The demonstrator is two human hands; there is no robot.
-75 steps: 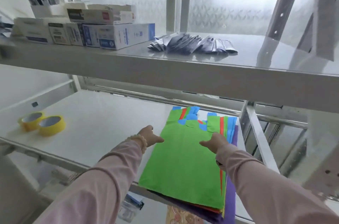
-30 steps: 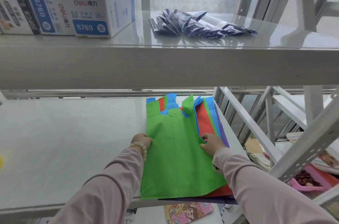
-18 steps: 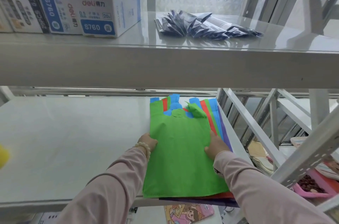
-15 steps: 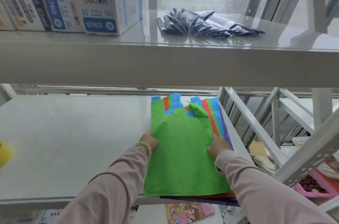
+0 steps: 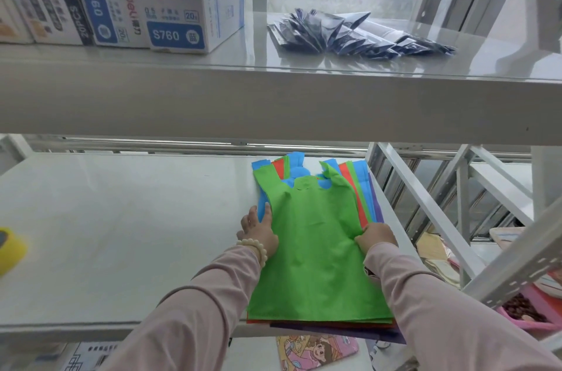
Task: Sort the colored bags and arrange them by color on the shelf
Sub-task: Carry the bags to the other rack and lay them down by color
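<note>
Left hand [image 5: 258, 230]: fingers straight and spread, pressing flat on the left edge of the stack [image 5: 366, 197], fingertips over a blue bag [image 5: 261, 208] peeking out beneath. Right hand [image 5: 375, 236]: fingers curled, pinching the right edge of the green bag [image 5: 316, 249], fabric bunched into creases at the grip. Green bag: topmost of the stack, lying flat at the front right corner of the lower shelf [image 5: 121, 233]. Stack, near end: red and purple layers jut past the shelf's front edge; a sideways tug on the green bag would likely drag them further out and let them slide to the floor. Stack, middle: layers are thin and cling together, so the pinch may well catch a second bag of another colour. Stack, far end: fanned handles of blue, red and green; a quick pull could snag or fold these. Far left edge of shelf: yellow tape roll [image 5: 10, 249], well apart. Upper shelf [image 5: 273, 103]: boxes [image 5: 170, 14] and dark packets [image 5: 349, 33], directly overhead; a high lift risks knocking knuckles against its front lip.
</note>
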